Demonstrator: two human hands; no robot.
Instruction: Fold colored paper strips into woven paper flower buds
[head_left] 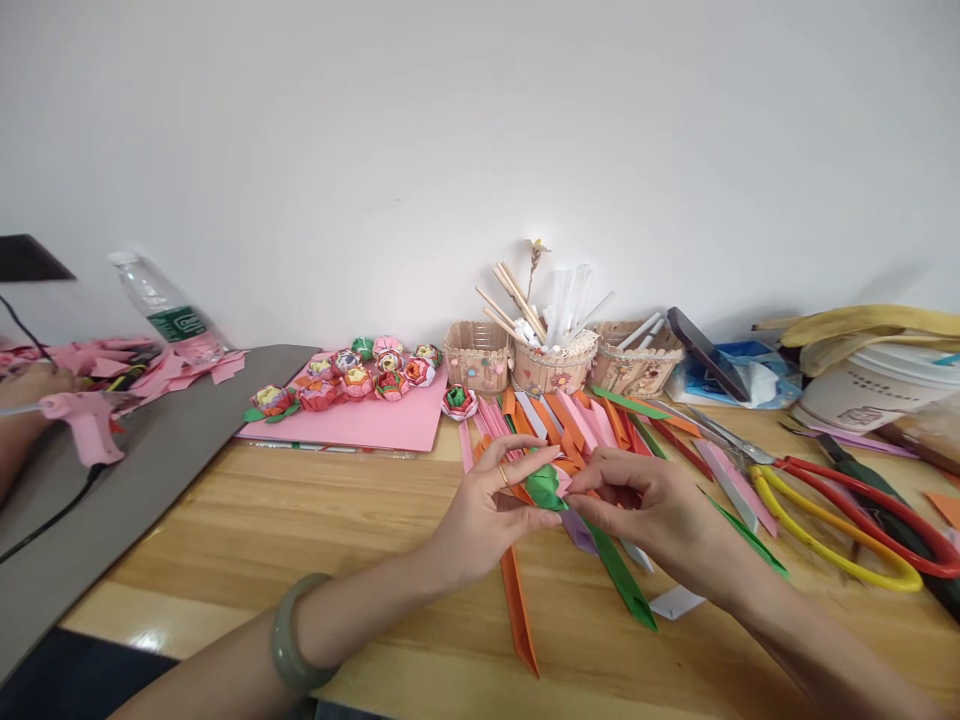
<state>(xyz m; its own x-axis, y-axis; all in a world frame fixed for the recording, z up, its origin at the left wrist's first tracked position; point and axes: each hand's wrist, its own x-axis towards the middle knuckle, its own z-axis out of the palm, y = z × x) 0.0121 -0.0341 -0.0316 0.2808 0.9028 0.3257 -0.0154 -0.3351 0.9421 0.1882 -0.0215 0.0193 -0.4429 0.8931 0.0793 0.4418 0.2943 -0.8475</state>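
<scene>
A small green and pink paper flower [546,486] is held up between my two hands, above the table. My left hand [491,500] pinches it from the left, thumb below and fingers above. From the other side, the fingertips of my right hand [637,490] grip its pink edge. Beneath and behind the hands lie many folded paper strips [574,420] in orange, pink, green and white. One orange strip [517,610] and a green strip [622,585] point toward me. A finished paper flower [459,401] rests just beyond the strips.
Several paper flowers [356,381] sit on pink paper sheets [390,425] at the back. Decorated baskets [555,368] hold sticks. Scissors with red and yellow handles [832,530] lie right. At left, another person's hand [37,385] is near a pink glue gun [84,425] and a tilted bottle [169,305].
</scene>
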